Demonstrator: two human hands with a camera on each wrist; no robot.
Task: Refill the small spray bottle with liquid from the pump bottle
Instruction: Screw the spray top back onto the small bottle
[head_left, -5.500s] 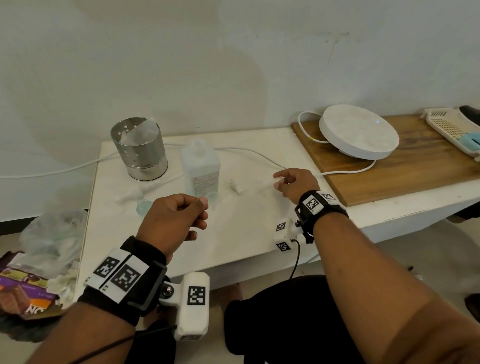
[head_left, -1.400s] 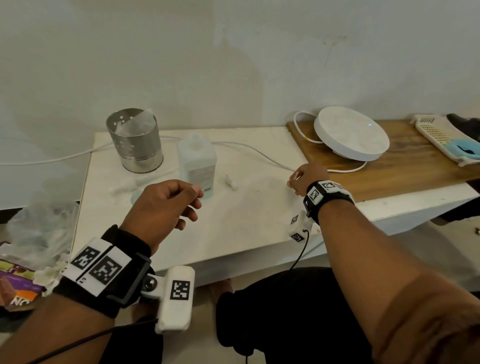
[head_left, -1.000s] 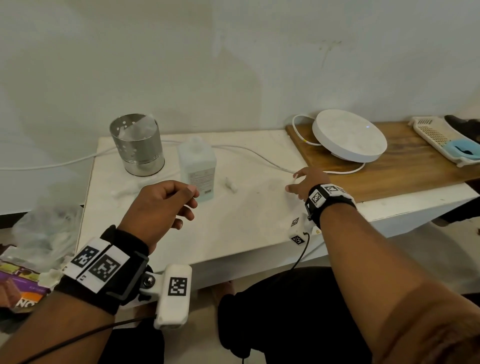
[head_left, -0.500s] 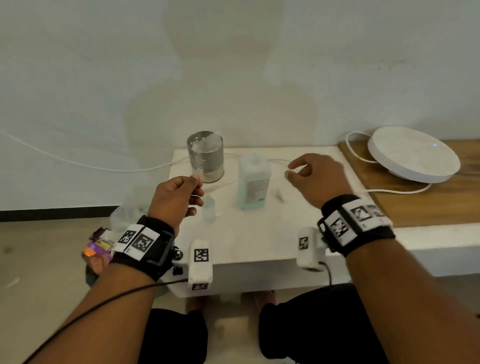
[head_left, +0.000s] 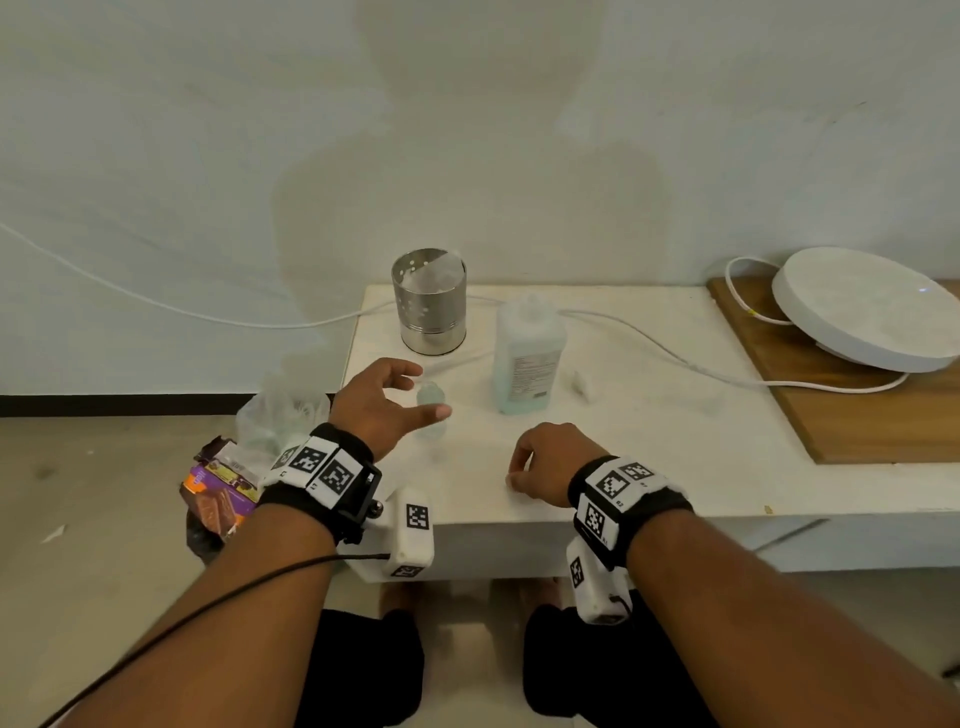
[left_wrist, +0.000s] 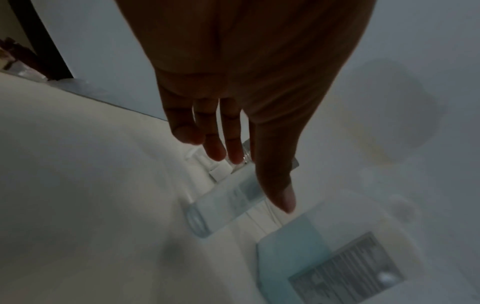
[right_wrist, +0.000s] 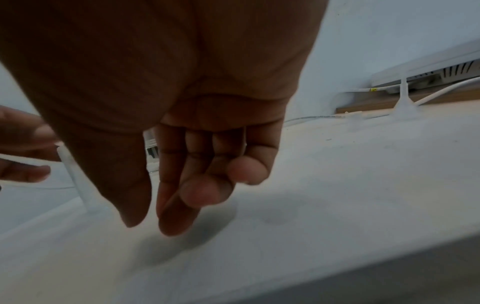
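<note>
The small clear spray bottle (head_left: 432, 402) stands uncapped on the white table (head_left: 649, 457), left of the large pump bottle (head_left: 527, 358) of pale blue liquid, whose pump is off. My left hand (head_left: 422, 391) is spread around the small bottle, thumb in front and fingers behind, without gripping it. In the left wrist view the small bottle (left_wrist: 228, 201) shows past the straight fingers (left_wrist: 215, 150). My right hand (head_left: 519, 475) hangs loosely curled and holds nothing above the table's front edge. Its fingers (right_wrist: 197, 193) hover just over the surface.
A perforated metal cup (head_left: 430, 301) stands at the back. A small white cap (head_left: 582, 382) lies right of the pump bottle. A white cable (head_left: 675, 353) runs to a round white device (head_left: 862, 306) on a wooden board (head_left: 857, 415). Bags and wrappers (head_left: 234, 478) lie on the floor at left.
My right hand has drawn back from beside the wooden board to the table's front edge. My left hand has uncurled and reached forward around the small bottle. The head view has shifted left.
</note>
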